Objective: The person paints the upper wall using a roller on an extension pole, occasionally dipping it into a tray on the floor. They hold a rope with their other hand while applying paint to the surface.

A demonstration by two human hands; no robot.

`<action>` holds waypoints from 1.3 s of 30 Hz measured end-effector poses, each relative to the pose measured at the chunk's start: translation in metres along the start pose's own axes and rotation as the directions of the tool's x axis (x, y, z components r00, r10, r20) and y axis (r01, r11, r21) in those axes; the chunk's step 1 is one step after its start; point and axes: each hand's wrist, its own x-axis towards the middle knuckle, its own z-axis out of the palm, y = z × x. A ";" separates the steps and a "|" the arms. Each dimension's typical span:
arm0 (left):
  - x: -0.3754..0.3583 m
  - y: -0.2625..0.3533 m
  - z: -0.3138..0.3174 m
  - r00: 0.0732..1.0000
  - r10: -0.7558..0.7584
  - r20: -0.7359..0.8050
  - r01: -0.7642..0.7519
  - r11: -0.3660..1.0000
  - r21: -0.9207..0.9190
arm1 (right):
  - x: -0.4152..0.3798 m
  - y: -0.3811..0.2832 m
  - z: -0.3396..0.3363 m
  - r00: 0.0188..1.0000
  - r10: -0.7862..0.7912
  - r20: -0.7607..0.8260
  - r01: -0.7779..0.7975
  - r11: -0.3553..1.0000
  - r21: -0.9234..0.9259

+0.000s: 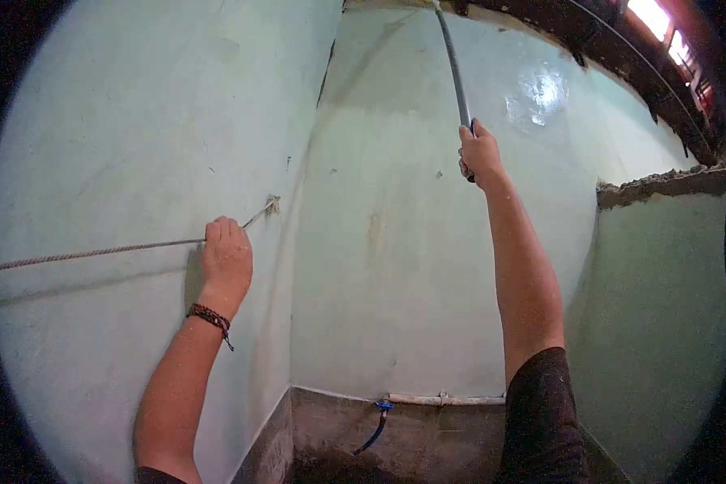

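Note:
My left hand (227, 254), a dark braided bracelet at its wrist, is closed around a thin rope (97, 252). The rope runs from the left edge of view through my fingers to a rough hole in the left wall. Raised high, my right hand (479, 153) grips the lower end of a long grey pole (453, 68). This pole slants up toward the top of the far wall (379, 266), where its pale upper end meets the view's edge. Whatever lies beyond that end is out of sight.
A white pipe (452, 400) runs low along the far wall, with a blue valve (384, 406) and dark blue hose (371, 438) hanging from it. To the right stands a partial wall (661, 323) with a broken top edge. Dark roof beams (613, 44) cross overhead.

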 end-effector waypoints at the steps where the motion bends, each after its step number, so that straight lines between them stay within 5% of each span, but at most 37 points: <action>1: 0.000 0.003 0.000 0.997 -0.031 0.065 0.038 0.992 -0.117 | 0.000 -0.005 0.002 1.000 0.001 -0.002 -0.001 1.000 0.003; 13: -0.008 0.015 0.001 0.968 -0.228 0.103 0.248 0.933 -0.262 | 0.010 -0.012 0.012 0.989 0.138 0.051 -0.131 0.985 -0.116; 18: -0.013 0.007 -0.001 0.975 -0.214 0.055 0.219 0.909 -0.355 | -0.016 0.018 0.008 0.985 0.127 0.113 -0.107 0.980 -0.165; 20: -0.013 0.007 -0.004 0.976 -0.215 0.037 0.211 0.889 -0.407 | -0.044 0.043 0.014 0.997 0.063 0.045 -0.045 0.944 -0.327; 23: -0.015 0.008 -0.007 0.970 -0.235 -0.056 0.189 0.883 -0.430 | -0.085 0.056 0.025 0.996 0.089 -0.019 -0.091 0.945 -0.316; 27: -0.015 0.003 -0.001 0.977 -0.213 -0.006 0.189 0.880 -0.436 | -0.040 0.024 0.015 0.993 0.100 0.063 -0.075 0.945 -0.318; 28: -0.016 0.003 0.001 0.978 -0.208 -0.012 0.184 0.887 -0.423 | -0.018 0.017 0.017 0.999 -0.012 0.038 0.027 0.907 -0.419; 31: -0.017 0.002 0.004 0.979 -0.201 -0.042 0.168 0.898 -0.407 | 0.021 -0.039 0.020 0.992 0.119 0.032 -0.103 0.940 -0.326; 36: -0.018 0.001 0.004 0.979 -0.203 -0.021 0.176 0.891 -0.418 | 0.042 -0.036 0.034 0.968 0.243 0.065 -0.207 0.915 -0.347; 38: -0.018 0.000 0.004 0.982 -0.188 -0.029 0.157 0.886 -0.435 | 0.032 0.011 0.035 0.994 -0.101 0.041 0.105 0.776 -0.622; 39: -0.018 0.000 0.004 0.981 -0.193 -0.037 0.156 0.878 -0.452 | 0.002 0.012 0.030 0.998 -0.041 0.037 0.054 0.835 -0.548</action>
